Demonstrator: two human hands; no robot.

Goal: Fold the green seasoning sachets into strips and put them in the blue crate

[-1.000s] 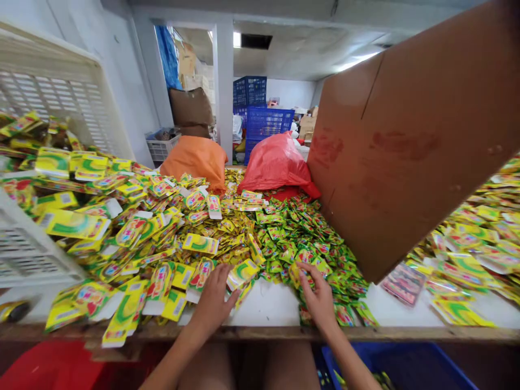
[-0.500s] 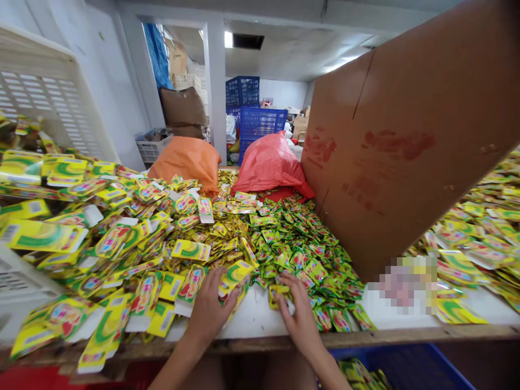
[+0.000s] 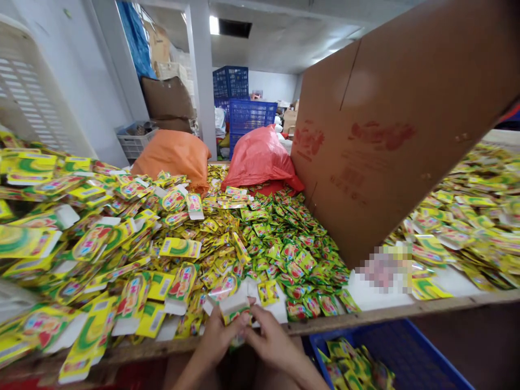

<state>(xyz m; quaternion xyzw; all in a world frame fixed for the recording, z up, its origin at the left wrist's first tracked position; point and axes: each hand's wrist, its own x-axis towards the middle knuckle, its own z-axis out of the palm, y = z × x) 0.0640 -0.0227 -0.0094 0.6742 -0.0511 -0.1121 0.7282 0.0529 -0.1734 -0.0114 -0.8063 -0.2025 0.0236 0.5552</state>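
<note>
Both my hands meet at the table's front edge around a small yellow-green printed carton (image 3: 226,290) with white flaps standing out. My left hand (image 3: 217,337) grips it from the left. My right hand (image 3: 271,337) is closed at its near right end, thumb touching the left thumb. A bit of green shows below the thumbs, too blurred to name. Just beyond my right hand, a yellow sachet (image 3: 268,292) lies on the white tabletop. Green sachets (image 3: 296,254) are heaped ahead to the right, and yellow cartons (image 3: 134,295) are piled to the left.
A large brown cardboard sheet (image 3: 365,135) leans at the right, with more cartons (image 3: 467,216) behind it. Orange (image 3: 174,154) and red (image 3: 262,157) sacks sit at the back. Below the table edge stands a blue crate (image 3: 422,352) with sachets inside. White crate at far left (image 3: 36,92).
My left hand has drawn the carton nearer and turned it. My right hand has left the yellow sachet on the table and moved left to the carton. The view has shifted slightly right.
</note>
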